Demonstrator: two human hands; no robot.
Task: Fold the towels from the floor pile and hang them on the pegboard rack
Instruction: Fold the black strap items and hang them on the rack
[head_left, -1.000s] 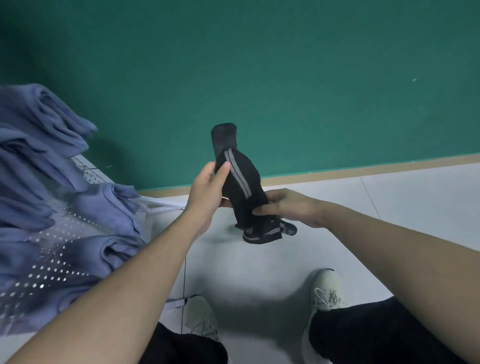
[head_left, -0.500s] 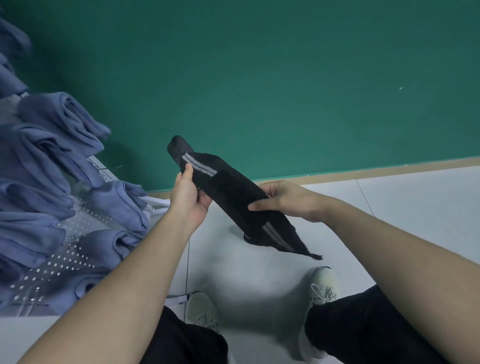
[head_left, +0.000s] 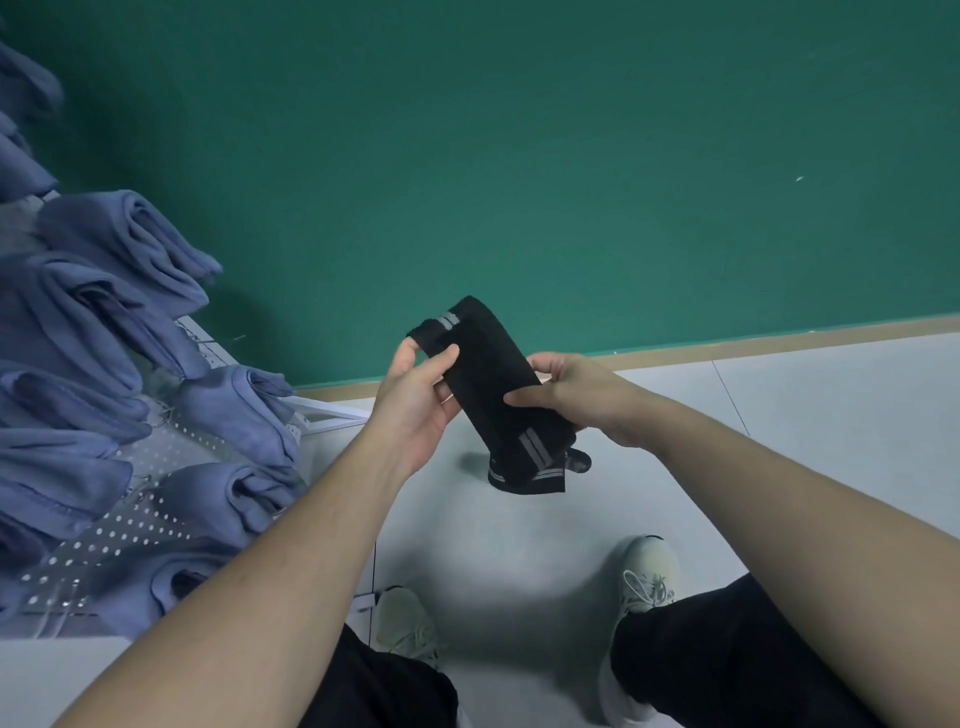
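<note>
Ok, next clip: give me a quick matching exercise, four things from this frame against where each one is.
Things:
1. black towel
2. blue towels
3. shoes
4. green wall

Places:
A. on the pale floor, at the bottom
B. hanging on the pegboard rack, at the left
C. between the left hand and the right hand
D. behind everything, across the top

Pairs: 1-C, 2-B, 3-A, 4-D
</note>
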